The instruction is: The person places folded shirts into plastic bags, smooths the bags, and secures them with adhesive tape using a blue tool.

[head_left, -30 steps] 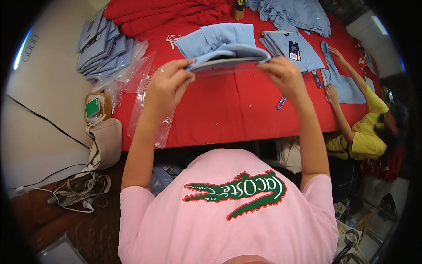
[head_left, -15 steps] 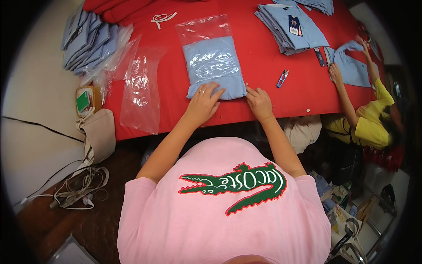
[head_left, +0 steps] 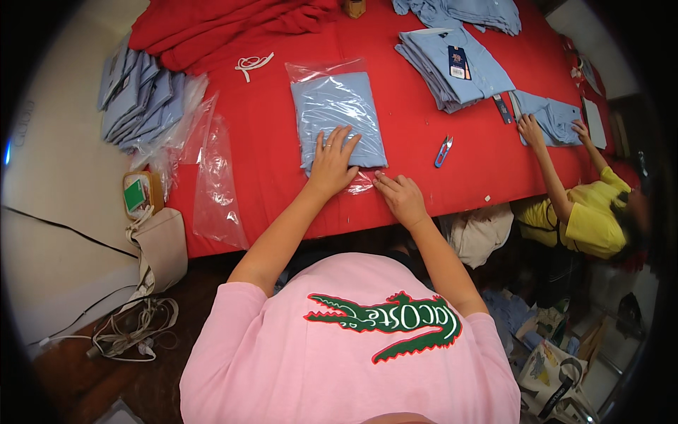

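Note:
A folded light-blue shirt (head_left: pixel 339 106) lies inside a clear plastic bag (head_left: pixel 311 69) on the red table. The bag's near edge reaches past the shirt toward me. My left hand (head_left: pixel 333 166) rests on the near part of the bagged shirt with its fingers spread. At the near right corner, my right hand (head_left: pixel 401 198) is closed, thumb and fingers pinching the bag's edge. The fingertips partly cover what they grip there.
Flat clear bags (head_left: pixel 215 187) lie to the left, beside stacked bagged shirts (head_left: pixel 141 92). Thread snips (head_left: pixel 443 152) and a pile of folded shirts (head_left: pixel 459 67) are to the right. A co-worker in yellow (head_left: pixel 593 219) handles another blue shirt (head_left: pixel 549 116).
The shirt's near end, bare before, is now inside the bag, whose edge shows beyond it. My left hand has flattened on the shirt; my right hand is at the bag's edge.

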The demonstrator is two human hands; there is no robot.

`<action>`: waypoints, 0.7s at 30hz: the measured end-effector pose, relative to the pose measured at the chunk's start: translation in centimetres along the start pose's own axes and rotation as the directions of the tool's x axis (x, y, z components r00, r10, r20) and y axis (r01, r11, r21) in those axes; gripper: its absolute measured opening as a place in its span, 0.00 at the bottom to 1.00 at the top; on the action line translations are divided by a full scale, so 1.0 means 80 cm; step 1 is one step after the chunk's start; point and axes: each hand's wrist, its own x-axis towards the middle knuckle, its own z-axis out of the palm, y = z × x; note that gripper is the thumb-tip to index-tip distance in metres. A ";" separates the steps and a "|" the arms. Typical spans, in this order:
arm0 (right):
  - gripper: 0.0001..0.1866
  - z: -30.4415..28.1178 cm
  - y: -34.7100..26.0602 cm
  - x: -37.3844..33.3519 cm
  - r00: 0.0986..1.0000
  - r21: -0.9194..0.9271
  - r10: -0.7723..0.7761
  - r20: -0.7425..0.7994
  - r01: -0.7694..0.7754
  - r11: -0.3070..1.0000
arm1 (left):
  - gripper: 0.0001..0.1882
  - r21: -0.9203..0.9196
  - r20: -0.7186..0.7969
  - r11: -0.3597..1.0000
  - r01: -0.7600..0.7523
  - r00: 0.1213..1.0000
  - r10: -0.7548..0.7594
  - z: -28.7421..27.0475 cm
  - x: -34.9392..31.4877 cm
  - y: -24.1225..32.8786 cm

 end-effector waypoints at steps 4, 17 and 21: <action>0.18 -0.003 -0.002 0.003 0.999 -0.018 -0.016 0.038 0.017 1.000 | 0.38 0.008 -0.138 0.992 0.128 0.982 -0.126 0.018 0.046 -0.013; 0.26 -0.073 -0.027 0.040 0.887 0.421 0.454 -0.085 -0.381 0.823 | 0.06 -0.286 0.251 0.951 -0.115 0.949 0.190 -0.027 -0.077 0.001; 0.31 -0.052 -0.011 0.127 0.892 0.346 0.358 -0.276 -0.256 0.903 | 0.09 -0.406 0.144 0.913 0.018 0.989 0.044 -0.063 -0.045 0.018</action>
